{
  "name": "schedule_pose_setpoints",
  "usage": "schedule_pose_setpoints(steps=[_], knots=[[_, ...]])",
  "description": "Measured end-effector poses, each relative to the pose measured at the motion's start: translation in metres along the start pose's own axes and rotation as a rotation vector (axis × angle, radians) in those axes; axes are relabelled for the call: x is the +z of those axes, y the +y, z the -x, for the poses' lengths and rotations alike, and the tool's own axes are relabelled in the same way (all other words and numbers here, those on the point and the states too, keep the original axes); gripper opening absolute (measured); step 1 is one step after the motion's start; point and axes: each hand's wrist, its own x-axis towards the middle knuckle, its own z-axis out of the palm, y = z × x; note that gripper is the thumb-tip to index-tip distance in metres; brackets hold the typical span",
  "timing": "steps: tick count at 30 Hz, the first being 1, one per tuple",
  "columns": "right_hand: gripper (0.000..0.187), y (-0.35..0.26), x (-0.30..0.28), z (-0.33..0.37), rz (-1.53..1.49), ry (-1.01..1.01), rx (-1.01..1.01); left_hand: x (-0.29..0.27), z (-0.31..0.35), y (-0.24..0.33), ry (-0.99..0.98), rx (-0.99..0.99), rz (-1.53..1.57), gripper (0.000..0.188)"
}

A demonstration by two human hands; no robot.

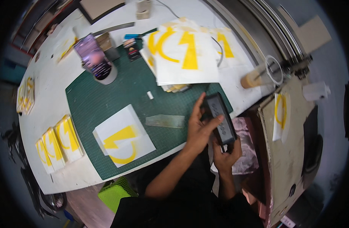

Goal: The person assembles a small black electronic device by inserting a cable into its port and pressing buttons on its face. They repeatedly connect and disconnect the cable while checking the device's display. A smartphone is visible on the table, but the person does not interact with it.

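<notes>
Past the mat's right-hand edge, I hold up a black rectangular device (221,119) with a grey face and small round marks. My left hand (200,131) grips its left side, thumb resting on the grey face. My right hand (227,156) is closed round its lower end. What the device is, I cannot make out. On the green cutting mat (140,102) lies a white sheet (136,125) with yellow printed shapes. Between that sheet and my left hand is a clear, flat strip (165,121). A small white piece (150,95) sits farther up the mat.
A stack of yellow-printed sheets (189,49) covers the mat's far right. A phone (93,57) leans in a white cup (107,75). Folded yellow-and-white packs (60,142) lie at left. A drink cup (252,79) stands near the right edge, beside a cardboard-coloured surface (286,167).
</notes>
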Motion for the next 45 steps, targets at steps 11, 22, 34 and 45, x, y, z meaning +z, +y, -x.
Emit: schedule_pose_setpoints(steps=[11, 22, 34, 45], knots=[[0.083, -0.009, -0.021, 0.007, -0.754, -0.150, 0.104, -0.005, -0.016, 0.010, -0.147, -0.046, 0.245, 0.074], [0.030, 0.005, -0.021, 0.009, -1.057, -0.116, 0.428, -0.006, -0.010, 0.011, -0.168, 0.085, 0.125, 0.076], [0.028, 0.006, -0.018, 0.004, -1.147, -0.117, 0.527, -0.005, -0.008, 0.010, -0.145, 0.119, 0.120, 0.076], [0.034, 0.003, -0.020, 0.006, -1.101, -0.207, 0.562, -0.006, -0.009, 0.012, -0.076, 0.229, -0.023, 0.082]])
